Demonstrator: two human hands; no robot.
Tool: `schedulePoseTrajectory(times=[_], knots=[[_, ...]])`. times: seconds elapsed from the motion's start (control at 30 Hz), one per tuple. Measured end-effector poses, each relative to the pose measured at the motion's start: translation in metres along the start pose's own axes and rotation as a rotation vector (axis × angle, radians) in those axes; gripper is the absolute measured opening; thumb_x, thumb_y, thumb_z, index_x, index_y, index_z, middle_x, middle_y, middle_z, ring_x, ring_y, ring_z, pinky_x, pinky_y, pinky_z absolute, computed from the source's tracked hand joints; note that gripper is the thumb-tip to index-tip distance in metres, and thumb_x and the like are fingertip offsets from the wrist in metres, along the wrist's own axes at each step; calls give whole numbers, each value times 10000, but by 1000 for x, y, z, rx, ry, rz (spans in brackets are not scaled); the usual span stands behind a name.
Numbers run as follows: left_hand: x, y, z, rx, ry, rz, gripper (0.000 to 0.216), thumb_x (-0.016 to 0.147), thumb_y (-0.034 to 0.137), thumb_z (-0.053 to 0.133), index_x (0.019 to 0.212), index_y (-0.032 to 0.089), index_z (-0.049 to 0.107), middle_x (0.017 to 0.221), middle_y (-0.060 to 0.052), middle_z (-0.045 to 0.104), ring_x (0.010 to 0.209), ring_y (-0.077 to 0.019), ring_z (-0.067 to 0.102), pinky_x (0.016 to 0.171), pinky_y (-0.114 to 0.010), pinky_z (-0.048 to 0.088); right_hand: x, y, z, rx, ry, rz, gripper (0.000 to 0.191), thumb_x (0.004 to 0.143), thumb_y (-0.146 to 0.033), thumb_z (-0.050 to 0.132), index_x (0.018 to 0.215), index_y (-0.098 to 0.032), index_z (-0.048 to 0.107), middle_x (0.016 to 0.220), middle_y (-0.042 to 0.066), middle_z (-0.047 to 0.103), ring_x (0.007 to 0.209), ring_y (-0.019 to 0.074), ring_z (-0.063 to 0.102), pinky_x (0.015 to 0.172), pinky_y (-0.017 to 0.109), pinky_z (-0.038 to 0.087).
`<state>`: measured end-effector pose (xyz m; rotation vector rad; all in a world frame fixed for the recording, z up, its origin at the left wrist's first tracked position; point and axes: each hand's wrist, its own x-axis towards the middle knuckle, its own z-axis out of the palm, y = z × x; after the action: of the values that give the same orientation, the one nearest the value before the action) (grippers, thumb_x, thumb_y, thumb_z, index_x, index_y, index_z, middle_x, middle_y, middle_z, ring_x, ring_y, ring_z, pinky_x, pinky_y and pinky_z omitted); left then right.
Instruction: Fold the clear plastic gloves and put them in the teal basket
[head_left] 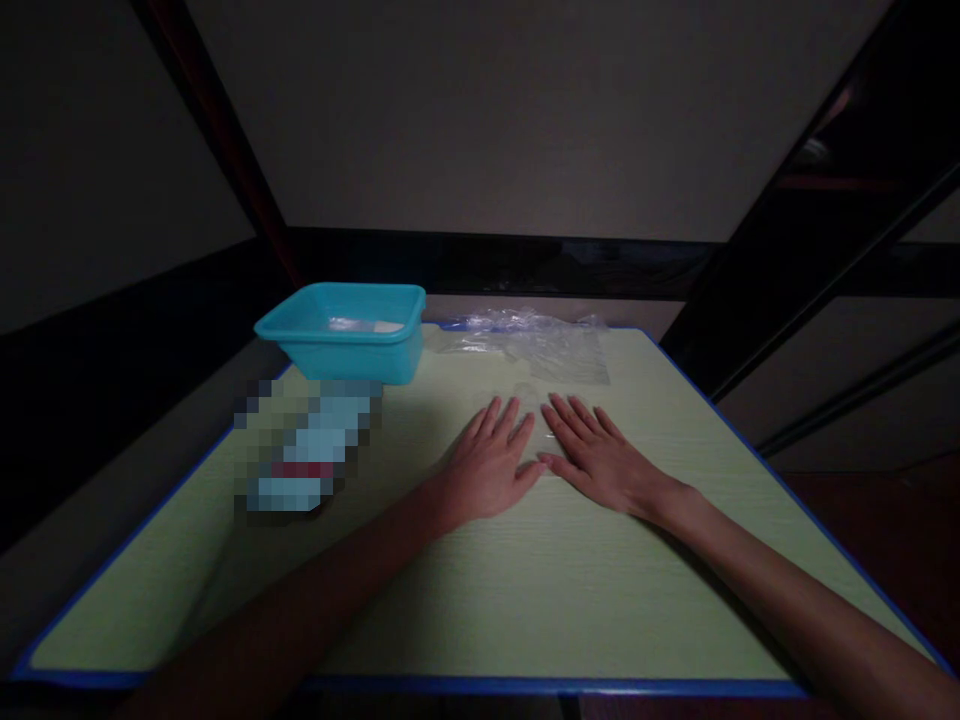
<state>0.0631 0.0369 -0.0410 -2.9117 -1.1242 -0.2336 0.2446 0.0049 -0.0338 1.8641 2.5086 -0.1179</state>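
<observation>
My left hand (491, 465) and my right hand (596, 455) lie flat side by side on the pale green table (525, 590), palms down, fingers stretched out, thumbs touching. Neither hand holds anything. They seem to rest on a thin clear plastic sheet or bag (534, 400) that is hard to make out. Just beyond the fingertips lies a heap of crumpled clear plastic bags (532, 340).
A turquoise plastic basin (345, 340) stands at the table's far left, with something pale inside. In front of it lies a blurred-out object (304, 445). The table has a blue edge; dark beams and a wall surround it.
</observation>
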Motion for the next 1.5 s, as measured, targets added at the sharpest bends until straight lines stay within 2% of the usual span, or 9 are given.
schedulePoseTrajectory(times=[0.5, 0.67, 0.8, 0.9, 1.0, 1.1, 1.2, 1.33, 1.5], knots=[[-1, -2, 0, -35, -1, -78, 742, 832, 574, 424, 1347, 46, 349, 1445, -258, 238, 1343, -384, 162, 1072, -484, 221, -2, 29, -6, 92, -95, -79, 871, 784, -727, 323, 1447, -188, 155, 1496, 149, 61, 1357, 313, 38, 1077, 551, 108], [1, -3, 1, -165, 47, -125, 793, 772, 539, 537, 1326, 3, 345, 1436, -282, 241, 1347, -378, 171, 1078, -484, 227, -4, 41, -10, 184, -96, -124, 892, 777, -715, 370, 1451, -182, 131, 1502, 143, 53, 1357, 309, 24, 1087, 538, 103], [3, -22, 4, -429, 205, -219, 606, 799, 318, 512, 1315, 46, 346, 1409, -222, 351, 1312, -300, 322, 1055, -449, 311, -7, 55, -19, 321, 20, -143, 726, 874, -610, 291, 1453, -209, 117, 1501, 110, 148, 1357, 285, 133, 1085, 528, 183], [4, -42, 7, -548, 364, -321, 484, 775, 174, 443, 1252, 102, 419, 1277, -157, 524, 1201, -243, 482, 1012, -422, 381, -7, 66, -24, 336, 105, -103, 636, 901, -559, 271, 1434, -216, 217, 1472, 105, 259, 1336, 283, 239, 1080, 524, 229], [4, -54, 7, -539, 378, -282, 406, 752, 122, 411, 1142, 121, 523, 1214, -120, 574, 1156, -217, 516, 1012, -401, 384, -6, 72, -25, 286, 111, -136, 590, 914, -527, 266, 1388, -183, 340, 1437, 117, 337, 1327, 282, 268, 1079, 523, 247], [5, -53, 7, -523, 334, -195, 359, 734, 97, 421, 1044, 144, 596, 1127, -83, 628, 1078, -197, 566, 981, -366, 421, -4, 73, -24, 259, 117, -227, 508, 932, -463, 281, 1347, -200, 410, 1395, 91, 419, 1315, 260, 308, 1073, 512, 281], [4, -48, 8, -498, 307, -140, 384, 731, 76, 423, 1064, 151, 598, 1102, -79, 637, 1060, -197, 573, 963, -365, 438, -3, 72, -22, 254, 135, -273, 462, 938, -416, 302, 1327, -207, 436, 1365, 79, 464, 1303, 248, 338, 1064, 506, 308], [3, -44, 8, -456, 288, -89, 393, 751, 73, 429, 1109, 130, 579, 1173, -112, 595, 1123, -217, 526, 996, -396, 406, -3, 70, -21, 231, 117, -267, 487, 934, -422, 303, 1306, -151, 461, 1358, 118, 466, 1304, 263, 335, 1064, 512, 298], [2, -42, 4, -263, 220, -18, 373, 815, 116, 412, 1162, 112, 549, 1257, -145, 537, 1190, -235, 465, 1018, -416, 377, -4, 69, -22, 198, 59, -248, 516, 938, -434, 259, 1314, -139, 450, 1364, 125, 458, 1308, 266, 328, 1066, 521, 290]])
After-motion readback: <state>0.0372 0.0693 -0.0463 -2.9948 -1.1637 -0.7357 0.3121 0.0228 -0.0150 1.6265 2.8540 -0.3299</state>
